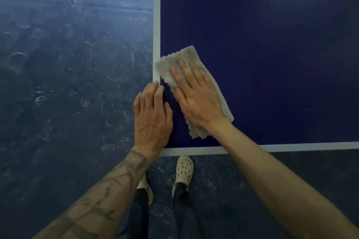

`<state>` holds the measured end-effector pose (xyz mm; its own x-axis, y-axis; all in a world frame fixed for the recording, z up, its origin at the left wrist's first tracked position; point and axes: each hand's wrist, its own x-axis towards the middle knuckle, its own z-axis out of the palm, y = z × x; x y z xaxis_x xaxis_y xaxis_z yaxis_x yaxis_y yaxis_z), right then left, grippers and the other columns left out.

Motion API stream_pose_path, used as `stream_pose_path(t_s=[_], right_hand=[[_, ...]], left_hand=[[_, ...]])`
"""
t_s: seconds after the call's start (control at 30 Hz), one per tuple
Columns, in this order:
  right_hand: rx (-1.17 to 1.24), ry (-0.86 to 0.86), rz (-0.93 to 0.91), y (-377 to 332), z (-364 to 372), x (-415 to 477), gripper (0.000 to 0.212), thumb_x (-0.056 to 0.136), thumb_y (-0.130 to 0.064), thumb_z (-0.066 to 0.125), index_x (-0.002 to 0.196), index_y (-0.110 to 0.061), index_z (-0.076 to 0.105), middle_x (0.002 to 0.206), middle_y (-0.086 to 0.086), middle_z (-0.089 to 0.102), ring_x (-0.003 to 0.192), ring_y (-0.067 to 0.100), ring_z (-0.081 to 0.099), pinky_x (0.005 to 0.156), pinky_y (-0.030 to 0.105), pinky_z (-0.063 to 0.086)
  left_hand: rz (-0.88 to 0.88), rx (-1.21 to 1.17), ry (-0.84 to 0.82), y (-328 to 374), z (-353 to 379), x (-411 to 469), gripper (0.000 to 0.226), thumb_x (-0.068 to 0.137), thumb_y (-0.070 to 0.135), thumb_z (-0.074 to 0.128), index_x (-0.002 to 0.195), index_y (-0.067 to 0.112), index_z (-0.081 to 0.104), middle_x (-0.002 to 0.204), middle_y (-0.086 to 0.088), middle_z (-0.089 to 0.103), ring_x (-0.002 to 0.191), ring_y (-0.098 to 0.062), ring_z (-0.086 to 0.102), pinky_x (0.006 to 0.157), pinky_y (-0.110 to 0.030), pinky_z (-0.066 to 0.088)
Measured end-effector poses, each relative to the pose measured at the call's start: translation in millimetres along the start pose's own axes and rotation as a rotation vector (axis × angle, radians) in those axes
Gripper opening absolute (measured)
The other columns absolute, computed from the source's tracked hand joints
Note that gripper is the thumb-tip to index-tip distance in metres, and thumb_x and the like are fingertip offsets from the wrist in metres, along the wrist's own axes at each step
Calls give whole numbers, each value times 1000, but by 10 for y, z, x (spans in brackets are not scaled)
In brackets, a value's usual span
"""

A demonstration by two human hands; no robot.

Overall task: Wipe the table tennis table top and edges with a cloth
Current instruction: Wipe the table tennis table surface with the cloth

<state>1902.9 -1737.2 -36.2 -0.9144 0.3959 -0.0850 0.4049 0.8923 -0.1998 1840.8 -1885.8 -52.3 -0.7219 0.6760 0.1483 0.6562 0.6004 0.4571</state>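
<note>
**Cloth at the near left corner of the surface**

Your right hand (196, 95) is lying flat on the beige cloth (186, 60), fingers straight and slightly spread, pressing it down onto the dark blue table tennis surface (272, 54). The folded cloth is sitting at the near left corner, its far left end touching the white side line (157, 25). Your left hand (153, 116) is resting just beside it on the surface's left edge, fingers straight and together, holding nothing, with the fingertips covering the white line. The white end line (291, 146) is running along the near edge. Below it, your two cream perforated clogs (184, 169) are standing on the scuffed dark floor (68, 83).
</note>
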Motion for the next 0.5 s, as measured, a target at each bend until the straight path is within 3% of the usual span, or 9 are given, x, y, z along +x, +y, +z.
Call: stream_pose_path(t_s=[0.17, 0.23, 0.37, 0.5], right_hand=[[33, 10, 235, 12, -128, 682, 60, 116, -38, 20, 172, -23, 5, 180, 2, -1, 166, 23, -3, 134, 43, -3], [34, -5, 169, -192, -105, 860, 61, 115, -40, 17, 172, -21, 4, 180, 4, -1, 166, 23, -4, 134, 43, -4], [-18, -41, -164, -363, -15, 440, 60, 115, -39, 20, 171, -17, 16, 179, 7, 8, 166, 23, 4, 135, 43, 1], [-26, -71, -104, -98, -111, 471, 59, 116, -36, 25, 171, -21, 10, 180, 2, 3, 166, 18, 0, 134, 41, -1]], left_hand=[[48, 21, -46, -195, -108, -189, 43, 104, 17, 46, 144, 3, 52, 152, -16, 49, 143, -30, 46, 118, -53, 37], [41, 19, -45, -234, -109, -191, 42, 105, 18, 45, 143, 4, 53, 152, -16, 50, 142, -30, 47, 118, -52, 38], [37, -21, -56, -281, -147, -210, 40, 107, 19, 43, 143, 6, 54, 152, -13, 51, 142, -27, 48, 118, -48, 38], [72, -32, -108, -318, -200, -282, 38, 104, 19, 48, 140, 8, 54, 152, -12, 50, 141, -27, 48, 118, -47, 37]])
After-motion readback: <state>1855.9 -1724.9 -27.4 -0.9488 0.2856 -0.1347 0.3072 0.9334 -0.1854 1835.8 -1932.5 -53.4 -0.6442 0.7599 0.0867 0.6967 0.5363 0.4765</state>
